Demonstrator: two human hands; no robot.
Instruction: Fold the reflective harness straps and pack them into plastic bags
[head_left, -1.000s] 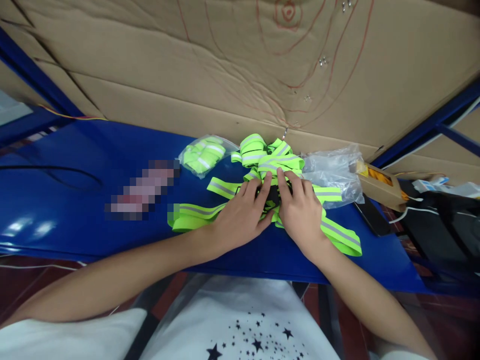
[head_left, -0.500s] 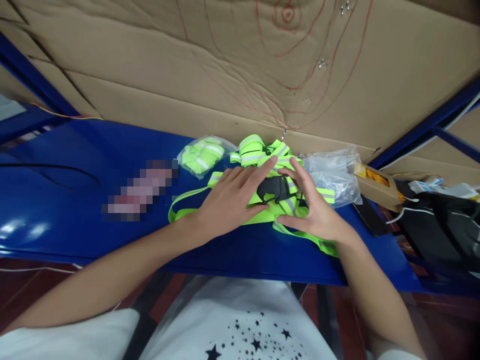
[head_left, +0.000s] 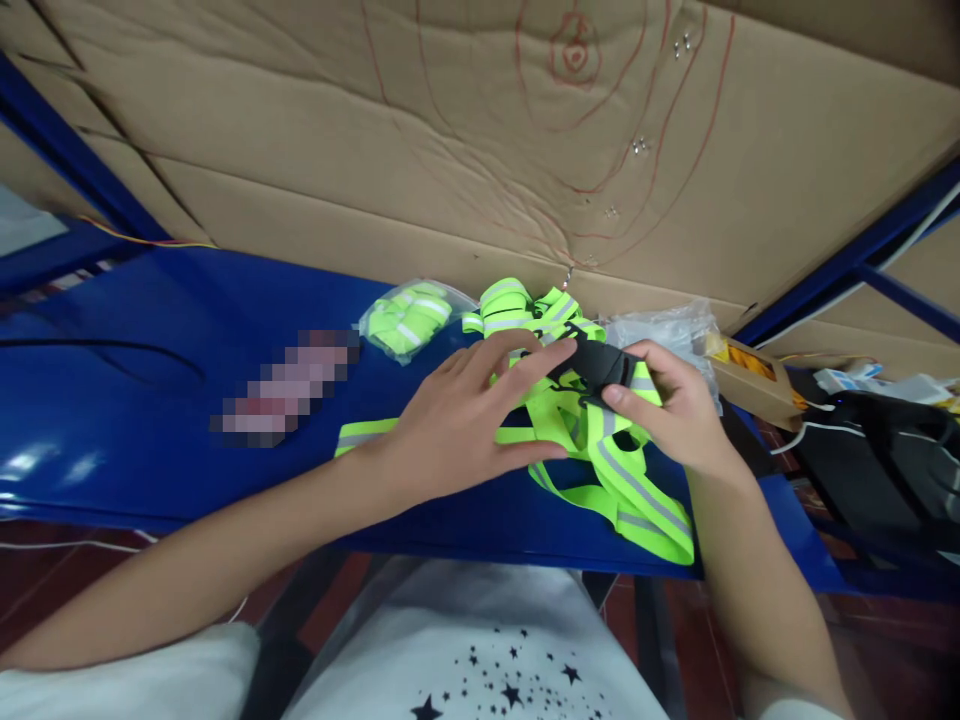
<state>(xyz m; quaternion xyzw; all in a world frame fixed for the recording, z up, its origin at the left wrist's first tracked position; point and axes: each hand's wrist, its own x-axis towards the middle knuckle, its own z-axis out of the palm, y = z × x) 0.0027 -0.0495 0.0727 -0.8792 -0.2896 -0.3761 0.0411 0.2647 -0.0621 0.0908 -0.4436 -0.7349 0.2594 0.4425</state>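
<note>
Right hand [head_left: 679,410] has it, thumb and fingers pinching the black buckle [head_left: 604,365], and the lime strap [head_left: 637,485] with its grey stripe spills toward five o'clock over the blue table [head_left: 187,290]! Between eight and nine o'clock of the buckle it's the left hand [head_left: 461,420], open, thumb spread wide, fingertips right up at the buckle, touching or not I can't tell! Coiled straps [head_left: 506,298] at ten o'clock, clear plastic bags [head_left: 667,325] at two!
</note>
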